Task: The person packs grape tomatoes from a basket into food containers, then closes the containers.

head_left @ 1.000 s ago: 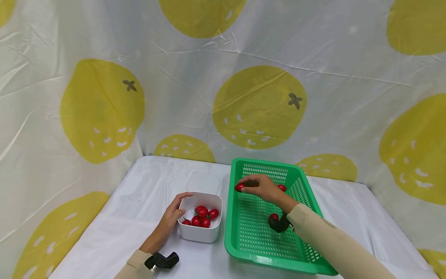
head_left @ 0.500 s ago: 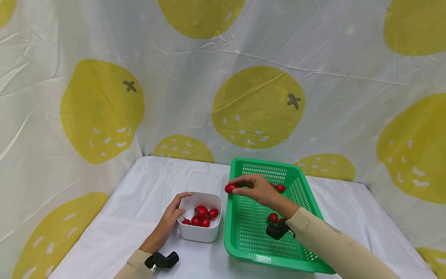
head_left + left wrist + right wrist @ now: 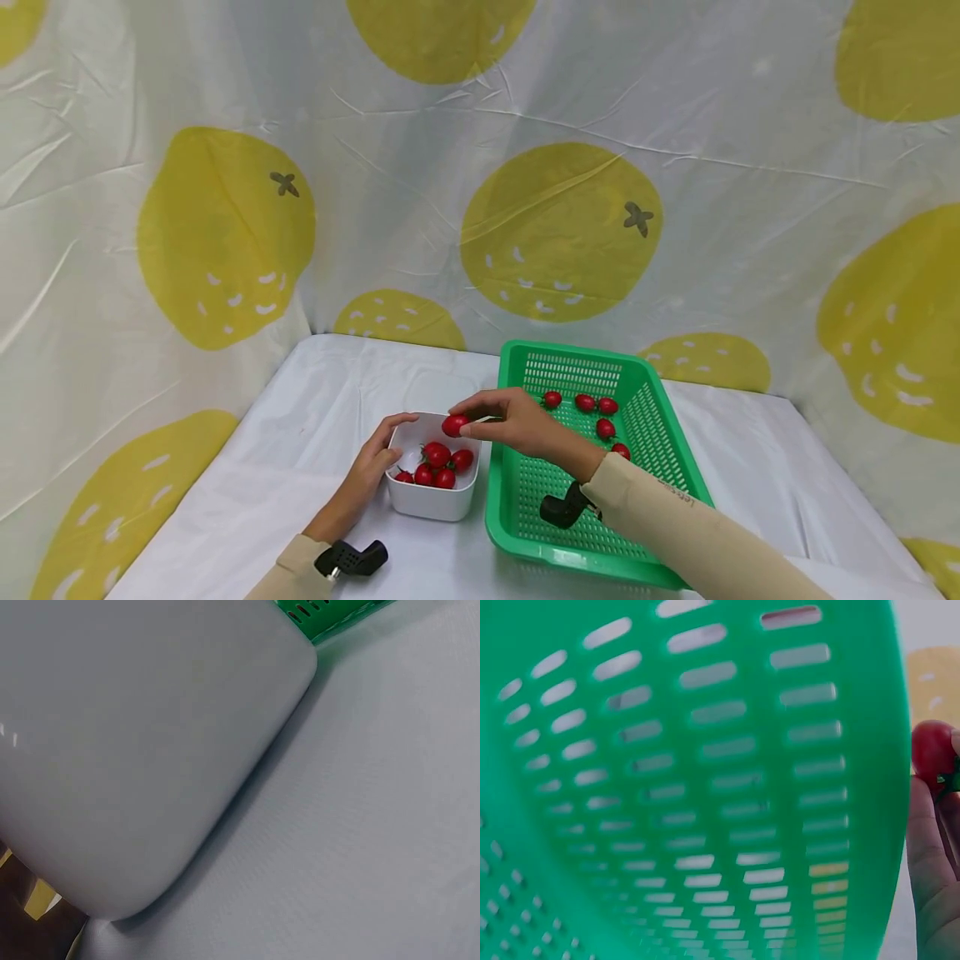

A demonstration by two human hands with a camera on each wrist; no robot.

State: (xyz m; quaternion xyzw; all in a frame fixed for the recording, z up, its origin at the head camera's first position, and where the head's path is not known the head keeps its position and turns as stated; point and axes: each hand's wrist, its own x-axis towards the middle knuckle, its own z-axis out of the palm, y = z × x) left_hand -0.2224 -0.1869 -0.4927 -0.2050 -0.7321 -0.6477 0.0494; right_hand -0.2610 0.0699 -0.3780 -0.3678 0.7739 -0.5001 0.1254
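My right hand pinches a red cherry tomato between thumb and fingers, above the right back part of a white container. In the right wrist view that cherry tomato shows a green stem, just beyond the basket wall. My left hand holds the container by its left side, with the thumb at the rim. Several cherry tomatoes lie inside. The container's outer wall fills much of the left wrist view. A green basket stands to the right, partly under my right forearm.
Several more cherry tomatoes lie in the basket's back and right parts. A clear flat lid-like piece is on the white cloth behind the container. A lemon-print curtain hangs behind and at both sides.
My right hand has carried the cherry tomato leftward from over the basket, past its rim, to above the white container. My left hand has stayed at the container.
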